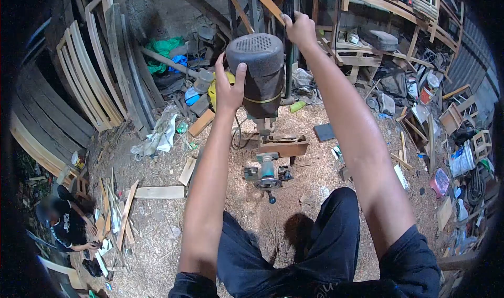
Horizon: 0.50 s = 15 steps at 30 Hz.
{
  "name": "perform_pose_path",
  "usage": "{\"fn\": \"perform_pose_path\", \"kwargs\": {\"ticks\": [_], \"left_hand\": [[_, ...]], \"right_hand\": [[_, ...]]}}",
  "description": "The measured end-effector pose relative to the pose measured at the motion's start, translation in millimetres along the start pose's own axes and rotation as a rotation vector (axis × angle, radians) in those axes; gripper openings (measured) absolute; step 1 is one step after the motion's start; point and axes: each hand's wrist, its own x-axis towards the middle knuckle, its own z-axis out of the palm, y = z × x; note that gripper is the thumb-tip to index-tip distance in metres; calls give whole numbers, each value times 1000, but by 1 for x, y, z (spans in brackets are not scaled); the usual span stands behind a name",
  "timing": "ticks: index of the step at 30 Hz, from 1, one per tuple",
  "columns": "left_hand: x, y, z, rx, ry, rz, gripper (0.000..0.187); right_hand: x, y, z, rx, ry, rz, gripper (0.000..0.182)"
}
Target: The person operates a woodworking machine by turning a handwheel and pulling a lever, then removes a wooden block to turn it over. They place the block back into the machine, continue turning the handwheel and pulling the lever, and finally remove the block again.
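A dark motor housing (pixel 257 69) with a perforated round cap stands upright in front of me, atop a machine. My left hand (pixel 230 90) lies against its left side, thumb and fingers apart. My right hand (pixel 302 31) is raised and closed at the lower end of a wooden bar (pixel 268 3), beside a dark vertical post (pixel 289 61). Below the motor, a brown wooden workpiece (pixel 284 149) sits at the machine. Nearer to me is a teal clamp (pixel 268 166) with a round handwheel (pixel 268 183) and a ball-ended lever (pixel 271 197).
Wood shavings cover the floor (pixel 157 219). Slatted wooden frames (pixel 86 82) lean at left. Another person (pixel 65 219) sits low at left among wood strips (pixel 123 219). A cluttered wooden rack (pixel 362 51) and a white bucket (pixel 429 88) are at right.
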Motion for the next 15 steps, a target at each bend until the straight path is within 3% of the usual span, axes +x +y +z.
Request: {"fn": "perform_pose_path", "kwargs": {"ticks": [10, 14, 15], "left_hand": [[12, -7, 0, -37, -25, 52, 81], [7, -9, 1, -39, -6, -11, 77], [-2, -3, -2, -34, 21, -61, 72]], "right_hand": [[14, 72, 61, -74, -163, 154, 46], [41, 113, 82, -188, -233, 48, 47], [24, 103, 82, -10, -150, 78, 75]]}}
